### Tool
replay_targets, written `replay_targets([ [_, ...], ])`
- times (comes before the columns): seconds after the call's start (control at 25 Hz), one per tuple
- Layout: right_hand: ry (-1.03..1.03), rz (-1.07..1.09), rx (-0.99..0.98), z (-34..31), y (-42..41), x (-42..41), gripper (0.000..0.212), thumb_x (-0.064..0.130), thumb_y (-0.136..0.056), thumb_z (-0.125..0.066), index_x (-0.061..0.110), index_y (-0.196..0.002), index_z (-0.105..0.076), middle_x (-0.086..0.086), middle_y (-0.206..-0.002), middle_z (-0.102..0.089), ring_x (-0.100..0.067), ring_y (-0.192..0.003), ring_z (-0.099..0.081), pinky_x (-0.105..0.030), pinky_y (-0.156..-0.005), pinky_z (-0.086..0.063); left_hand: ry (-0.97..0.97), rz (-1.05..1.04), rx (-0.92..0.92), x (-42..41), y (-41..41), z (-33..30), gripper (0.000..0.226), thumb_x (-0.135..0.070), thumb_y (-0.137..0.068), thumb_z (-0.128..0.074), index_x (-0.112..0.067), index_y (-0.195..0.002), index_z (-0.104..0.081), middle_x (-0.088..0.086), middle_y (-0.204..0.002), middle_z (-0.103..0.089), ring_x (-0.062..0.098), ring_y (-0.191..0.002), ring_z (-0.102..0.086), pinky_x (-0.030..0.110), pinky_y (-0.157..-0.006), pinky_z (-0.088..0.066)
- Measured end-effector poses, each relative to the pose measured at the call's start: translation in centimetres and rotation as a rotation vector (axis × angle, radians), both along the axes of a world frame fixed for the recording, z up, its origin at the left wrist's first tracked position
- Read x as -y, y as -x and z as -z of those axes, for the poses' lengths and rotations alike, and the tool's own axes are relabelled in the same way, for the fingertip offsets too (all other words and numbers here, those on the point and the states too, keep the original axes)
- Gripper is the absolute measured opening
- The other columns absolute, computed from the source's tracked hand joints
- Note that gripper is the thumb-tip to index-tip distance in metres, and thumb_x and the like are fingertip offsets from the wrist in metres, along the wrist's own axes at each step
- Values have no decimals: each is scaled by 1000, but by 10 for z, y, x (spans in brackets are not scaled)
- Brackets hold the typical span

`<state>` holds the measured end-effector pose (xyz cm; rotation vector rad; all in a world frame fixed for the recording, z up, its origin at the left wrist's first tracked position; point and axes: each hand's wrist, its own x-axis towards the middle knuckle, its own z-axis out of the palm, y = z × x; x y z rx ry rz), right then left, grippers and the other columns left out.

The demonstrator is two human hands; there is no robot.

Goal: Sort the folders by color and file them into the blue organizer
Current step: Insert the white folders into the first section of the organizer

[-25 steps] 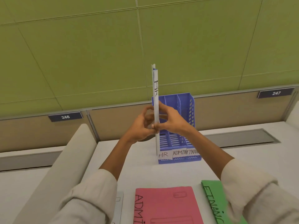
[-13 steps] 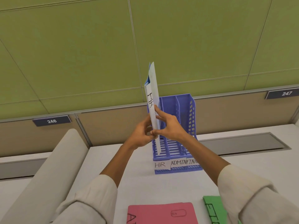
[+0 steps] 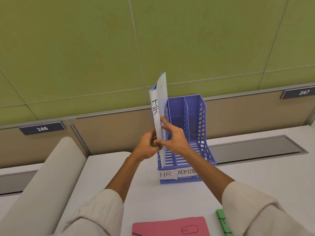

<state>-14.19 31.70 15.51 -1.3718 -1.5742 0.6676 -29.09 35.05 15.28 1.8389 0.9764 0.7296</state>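
Both hands hold a blue folder [image 3: 161, 99] marked "HR" upright and edge-on, its lower end inside the leftmost slot of the blue organizer [image 3: 196, 126]. My left hand [image 3: 148, 147] pinches it from the left, my right hand [image 3: 172, 137] from the right with the forefinger laid up along its side. The organizer's front carries labels "HR" [image 3: 166, 174] and "ADMIN" [image 3: 186, 172]; my right forearm hides the third label. A pink folder [image 3: 170, 226] and a green folder [image 3: 222, 222] lie flat at the desk's near edge.
A white desk [image 3: 144, 176] runs under a green partition wall [image 3: 102, 48] with plates "246" [image 3: 42, 128] and "247" [image 3: 304, 92]. A grey cable channel [image 3: 255, 147] sits right of the organizer. A beige padded divider [image 3: 46, 176] slants across the left.
The folder has come down from standing in front of the organizer into its leftmost slot, and now tilts slightly. My view has shifted upward, so less of the pink and green folders shows.
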Motion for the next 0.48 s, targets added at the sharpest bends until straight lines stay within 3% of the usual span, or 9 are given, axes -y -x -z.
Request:
replay_targets([
  [0.24, -41, 40, -11, 6, 4, -1, 99, 23, -73, -85, 42, -150, -25, -3, -138, -58, -18, -129, -52, -29, -103, -43, -6, -1, -1, -1, 1, 1, 74, 1, -83, -70, -16, -146, -35, 5, -132, -60, 28, -116, -62, 45, -92, -56],
  [0.32, -55, 43, -10, 4, 2, -3, 100, 23, -72, -85, 42, -150, -25, -2, -140, -57, -16, -130, -51, -28, -103, -42, -12, 10, 8, -4, 0, -2, 73, 1, -83, -70, -18, -145, -36, 4, -130, -61, 27, -115, -62, 45, -90, -57],
  [0.48, -67, 44, -8, 9, 1, -4, 100, 20, -74, -83, 39, -152, -24, -2, -140, -56, -17, -129, -52, -38, -101, -51, -11, 31, 8, -6, -1, 2, 77, 5, -83, -68, -18, -148, -33, 2, -135, -57, 24, -115, -61, 30, -85, -58],
])
